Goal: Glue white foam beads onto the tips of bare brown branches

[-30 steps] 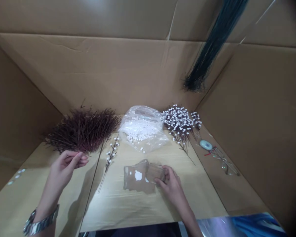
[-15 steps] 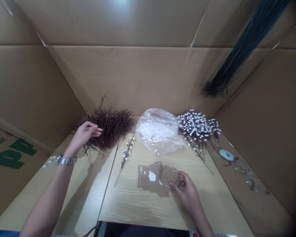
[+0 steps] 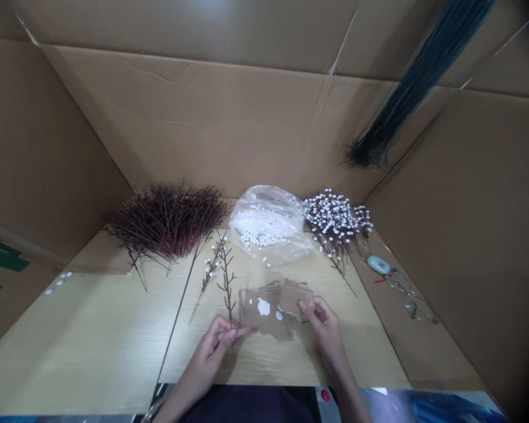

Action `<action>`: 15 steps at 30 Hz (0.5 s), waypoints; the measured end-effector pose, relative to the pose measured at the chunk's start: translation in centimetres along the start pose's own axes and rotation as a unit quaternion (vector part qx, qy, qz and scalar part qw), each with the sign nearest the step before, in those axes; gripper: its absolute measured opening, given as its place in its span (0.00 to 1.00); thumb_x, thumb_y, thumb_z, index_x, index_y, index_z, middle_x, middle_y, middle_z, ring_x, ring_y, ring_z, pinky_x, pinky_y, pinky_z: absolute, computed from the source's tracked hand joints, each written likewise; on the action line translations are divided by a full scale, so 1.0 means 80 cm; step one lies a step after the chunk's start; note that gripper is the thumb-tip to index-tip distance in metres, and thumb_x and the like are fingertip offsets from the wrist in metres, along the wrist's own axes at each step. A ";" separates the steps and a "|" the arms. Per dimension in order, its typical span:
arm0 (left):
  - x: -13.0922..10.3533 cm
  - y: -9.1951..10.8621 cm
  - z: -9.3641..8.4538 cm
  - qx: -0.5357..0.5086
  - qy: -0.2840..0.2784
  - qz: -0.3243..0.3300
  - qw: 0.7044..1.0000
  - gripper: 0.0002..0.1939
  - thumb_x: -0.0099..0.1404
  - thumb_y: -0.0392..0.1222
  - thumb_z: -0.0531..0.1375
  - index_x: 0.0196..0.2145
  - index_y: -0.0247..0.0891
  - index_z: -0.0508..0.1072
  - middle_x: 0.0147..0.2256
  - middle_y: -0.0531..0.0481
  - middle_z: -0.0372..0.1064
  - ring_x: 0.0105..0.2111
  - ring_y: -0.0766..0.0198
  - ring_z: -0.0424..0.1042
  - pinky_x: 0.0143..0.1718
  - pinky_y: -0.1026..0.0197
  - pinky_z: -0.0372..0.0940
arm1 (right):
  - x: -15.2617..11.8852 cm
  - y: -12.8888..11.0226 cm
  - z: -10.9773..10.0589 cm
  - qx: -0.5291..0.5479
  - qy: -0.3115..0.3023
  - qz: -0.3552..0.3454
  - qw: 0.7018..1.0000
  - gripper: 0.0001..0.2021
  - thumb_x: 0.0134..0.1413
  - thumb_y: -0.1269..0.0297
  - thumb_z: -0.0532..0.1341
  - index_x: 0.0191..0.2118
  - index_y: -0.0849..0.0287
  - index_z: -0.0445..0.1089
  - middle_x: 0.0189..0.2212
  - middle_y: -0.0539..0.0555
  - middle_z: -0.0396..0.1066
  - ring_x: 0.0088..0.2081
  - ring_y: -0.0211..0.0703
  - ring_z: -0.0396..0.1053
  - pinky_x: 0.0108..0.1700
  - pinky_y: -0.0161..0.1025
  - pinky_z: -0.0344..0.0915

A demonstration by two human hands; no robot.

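Observation:
My left hand (image 3: 216,348) pinches the lower stem of a bare brown twig (image 3: 226,282), which stands up from the fingers over the front of the table. A small piece of cardboard (image 3: 296,295) is gripped at its right edge by my right hand (image 3: 326,326). That piece overlaps a larger cardboard sheet (image 3: 268,324) lying flat, with white blobs (image 3: 263,306) on it that look like glue. Behind the bare twig lies a branch with white berries (image 3: 209,271). A heap of bare twigs (image 3: 167,220) is at the back left.
A clear plastic bag of white berries (image 3: 268,226) sits at the back middle. To its right lies a pile of berried branches (image 3: 337,217). Eyeglasses (image 3: 409,294) and a pale oval object (image 3: 378,264) are at the right. Dark strands (image 3: 414,88) hang at upper right; cardboard walls surround the table.
My left hand has come from the twig heap to the table front, now with a bare twig in it. My right hand still holds the cardboard piece. The view has shifted slightly.

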State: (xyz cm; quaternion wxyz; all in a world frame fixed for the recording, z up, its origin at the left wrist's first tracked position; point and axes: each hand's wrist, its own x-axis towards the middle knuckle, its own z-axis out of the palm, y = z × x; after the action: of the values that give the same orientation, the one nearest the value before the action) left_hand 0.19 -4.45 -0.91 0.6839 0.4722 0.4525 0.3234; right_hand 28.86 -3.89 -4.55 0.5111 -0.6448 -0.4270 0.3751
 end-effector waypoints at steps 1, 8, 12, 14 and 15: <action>0.001 -0.002 0.004 0.008 -0.007 0.000 1.000 0.17 0.70 0.62 0.58 0.37 0.46 0.62 0.52 0.39 0.80 0.61 0.45 0.70 0.65 0.41 0.56 | -0.001 -0.001 0.000 0.004 0.004 -0.002 1.000 0.20 0.56 0.43 0.65 0.36 0.57 0.69 0.33 0.55 0.75 0.35 0.48 0.73 0.39 0.41 0.71; 0.011 -0.013 0.005 0.014 -0.009 0.004 1.000 0.17 0.70 0.61 0.58 0.36 0.47 0.64 0.55 0.39 0.78 0.61 0.45 0.70 0.63 0.43 0.61 | 0.003 -0.018 0.008 -0.012 -0.008 -0.034 0.999 0.19 0.58 0.44 0.64 0.36 0.57 0.69 0.29 0.53 0.73 0.32 0.45 0.71 0.34 0.38 0.69; 0.010 -0.017 0.006 0.035 -0.012 0.002 0.999 0.16 0.72 0.60 0.55 0.37 0.47 0.63 0.57 0.39 0.76 0.61 0.46 0.70 0.64 0.43 0.60 | 0.016 -0.033 0.019 -0.055 -0.059 -0.078 0.994 0.17 0.58 0.47 0.64 0.35 0.57 0.72 0.28 0.51 0.72 0.31 0.43 0.68 0.34 0.36 0.65; 0.009 -0.017 0.007 0.040 -0.014 0.002 0.999 0.15 0.73 0.59 0.54 0.37 0.46 0.61 0.58 0.38 0.75 0.61 0.46 0.71 0.64 0.42 0.59 | 0.020 -0.037 0.026 -0.078 -0.076 -0.097 0.989 0.15 0.59 0.49 0.64 0.35 0.58 0.73 0.27 0.50 0.71 0.29 0.42 0.66 0.33 0.35 0.64; 0.009 -0.016 0.007 0.039 -0.015 0.002 0.999 0.15 0.74 0.59 0.54 0.37 0.46 0.61 0.58 0.38 0.75 0.61 0.46 0.71 0.64 0.42 0.59 | 0.021 -0.039 0.029 -0.088 -0.082 -0.106 0.987 0.15 0.60 0.50 0.64 0.35 0.58 0.74 0.26 0.49 0.70 0.28 0.41 0.65 0.32 0.35 0.63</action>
State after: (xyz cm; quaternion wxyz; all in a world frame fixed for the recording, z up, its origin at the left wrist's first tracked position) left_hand 1.02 -4.48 -2.28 0.6708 0.5041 0.4539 0.2998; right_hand 26.82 -1.18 -2.05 0.4522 -0.6055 -0.5647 0.3315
